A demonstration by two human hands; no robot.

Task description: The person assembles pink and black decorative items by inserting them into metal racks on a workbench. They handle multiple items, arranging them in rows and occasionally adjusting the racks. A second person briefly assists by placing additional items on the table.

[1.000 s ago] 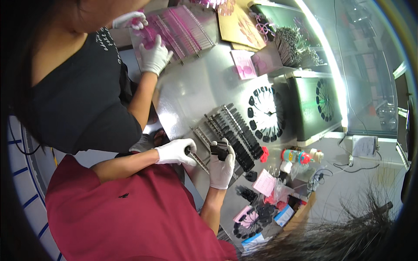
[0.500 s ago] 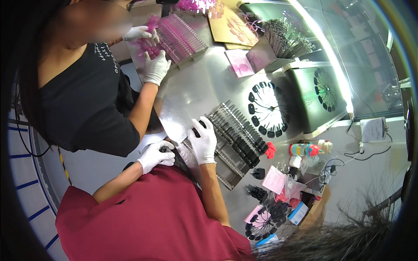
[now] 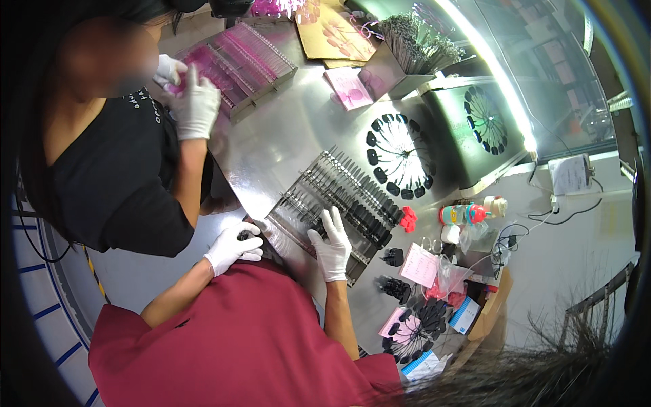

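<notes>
My left hand (image 3: pixel 234 249), in a white glove, is by the table's near-left edge, its fingers curled around small black pieces (image 3: pixel 245 235), mostly hidden by the glove. Further right, my white-gloved right hand (image 3: pixel 332 252) is over the near side of a metal rack (image 3: pixel 296 239). Its fingers are spread and I see nothing between them. Slim black pieces (image 3: pixel 356 198) stand in rows across the rack. Their exact kind is too small to tell. A few dark pieces are just beyond my right fingertips.
At upper left a co-worker's gloved hand (image 3: pixel 196 108) is beside a rack of pink pieces (image 3: pixel 237 57). Round black sprues (image 3: pixel 405 154) lie behind and at right. A bottle (image 3: pixel 461 214), red lump (image 3: pixel 407 219), pink papers (image 3: pixel 420 264) and cables stand right. A bright lamp (image 3: pixel 498 81) crosses the back.
My right hand has moved toward me along the rack, and its fingers have spread from a pinch. The view has shifted slightly. The co-worker's hands have drawn back from the pink rack.
</notes>
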